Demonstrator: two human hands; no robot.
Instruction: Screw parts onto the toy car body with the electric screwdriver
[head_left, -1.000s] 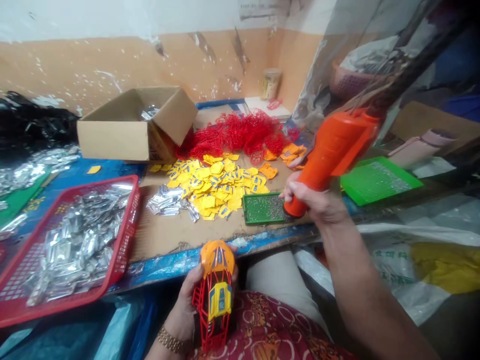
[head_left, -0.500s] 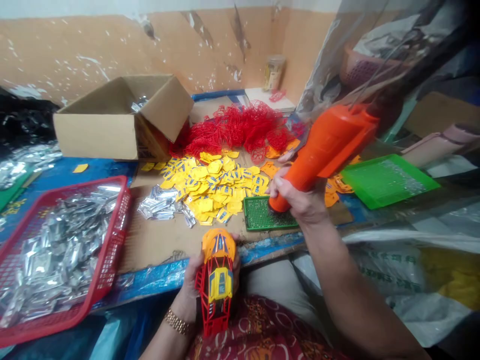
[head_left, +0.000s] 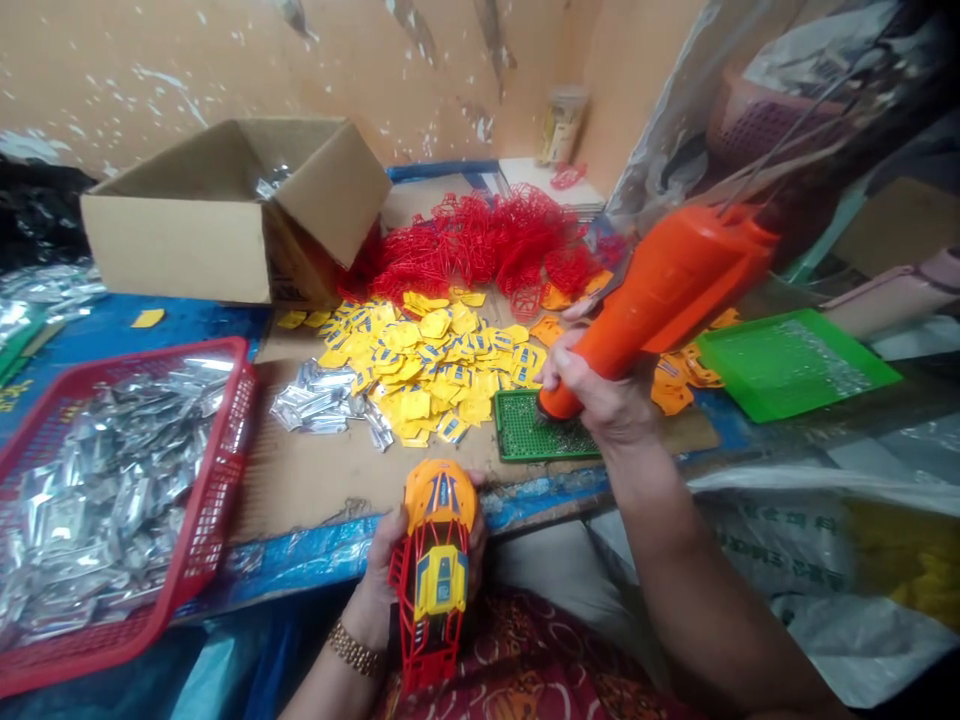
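My left hand (head_left: pixel 384 560) is closed around a toy car body (head_left: pixel 441 580) over my lap. The body has an orange hood, a red cage frame and a yellow roof panel. My right hand (head_left: pixel 611 400) grips an orange electric screwdriver (head_left: pixel 660 290), which slants down to the left. Its lower end is over the green perforated screw tray (head_left: pixel 517 440), among small screws; the bit's tip is too small to make out clearly. Beyond the tray lies a heap of yellow panels (head_left: pixel 427 360) with blue markings, with silvery parts (head_left: pixel 322 400) to its left.
A red basket (head_left: pixel 217 500) of silvery parts stands at the left. Behind are an open cardboard box (head_left: pixel 172 240) and a heap of red frames (head_left: pixel 480 240). Orange hoods (head_left: pixel 671 390) and a bright green tray (head_left: pixel 772 370) lie at the right, by a patterned sack (head_left: pixel 795 560).
The view has shifted slightly. The screwdriver's lower end remains over the screw tray in my right hand, and my left hand keeps hold of the car body.
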